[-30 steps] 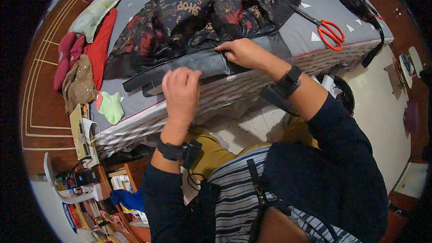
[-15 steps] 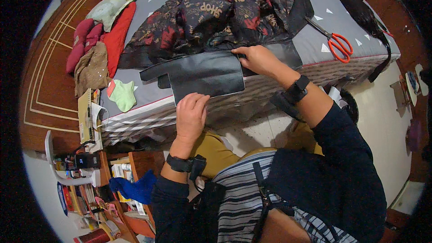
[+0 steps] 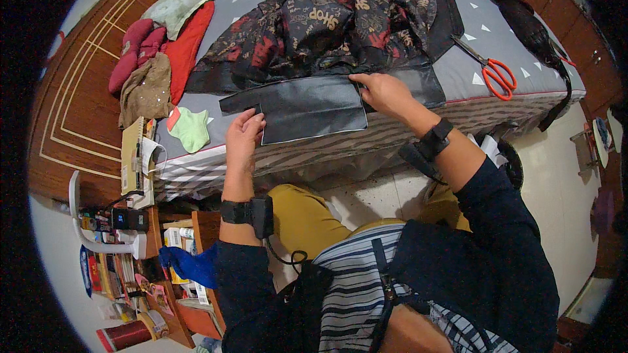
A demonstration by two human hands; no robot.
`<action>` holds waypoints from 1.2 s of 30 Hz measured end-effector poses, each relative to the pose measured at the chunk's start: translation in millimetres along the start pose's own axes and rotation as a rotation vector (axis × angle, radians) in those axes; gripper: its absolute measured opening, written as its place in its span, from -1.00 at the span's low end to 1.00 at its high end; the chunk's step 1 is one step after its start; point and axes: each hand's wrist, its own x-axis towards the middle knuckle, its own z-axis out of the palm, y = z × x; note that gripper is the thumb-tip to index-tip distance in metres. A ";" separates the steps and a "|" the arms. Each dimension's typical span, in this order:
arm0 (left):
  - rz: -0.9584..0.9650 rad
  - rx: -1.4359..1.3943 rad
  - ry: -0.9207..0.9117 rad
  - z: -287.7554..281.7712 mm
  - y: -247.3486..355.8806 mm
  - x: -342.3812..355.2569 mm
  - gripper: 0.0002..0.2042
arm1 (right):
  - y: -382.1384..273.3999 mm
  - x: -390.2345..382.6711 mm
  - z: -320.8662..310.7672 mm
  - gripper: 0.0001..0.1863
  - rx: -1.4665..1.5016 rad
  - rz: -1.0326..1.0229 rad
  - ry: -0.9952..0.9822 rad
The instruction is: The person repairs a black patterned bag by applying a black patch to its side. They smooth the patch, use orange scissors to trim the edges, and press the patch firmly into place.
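A cut piece of black leather-like material [image 3: 314, 110], with pale cut edges and a notch at its left, lies along the near edge of the bed. My right hand [image 3: 387, 97] pinches its upper right corner between thumb and fingers. At the notch, my left hand [image 3: 241, 137] is closed on the piece's left edge, fingers bent. Behind it is a bunched dark garment [image 3: 320, 19] with printed red and tan patterns. More black material [image 3: 425, 84] extends from under the piece toward the right.
Orange-handled scissors [image 3: 498, 78] lie on the grey bed [image 3: 468, 59] at right. Left are a green sock [image 3: 190, 129], a brown cloth [image 3: 145, 95], a red cloth [image 3: 191, 52] and a notebook [image 3: 133, 150]. A bookshelf [image 3: 203, 242] stands at lower left.
My left hand has moved from the piece's lower left corner up and left to the notch. My right hand stays at the upper right corner. The view has shifted slightly.
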 end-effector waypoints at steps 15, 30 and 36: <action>0.052 0.149 -0.085 -12.2 -8.3 6.9 -0.60 | -2.8 -5.3 3.4 -0.59 -0.023 -0.014 0.057; 0.037 0.029 -0.070 6.8 -5.2 -8.2 -0.81 | -3.6 -10.5 4.7 -0.61 -0.018 0.009 0.118; 0.139 0.000 -0.044 6.4 -11.5 -10.5 -0.85 | 1.3 -21.0 4.5 -0.55 0.262 0.077 0.216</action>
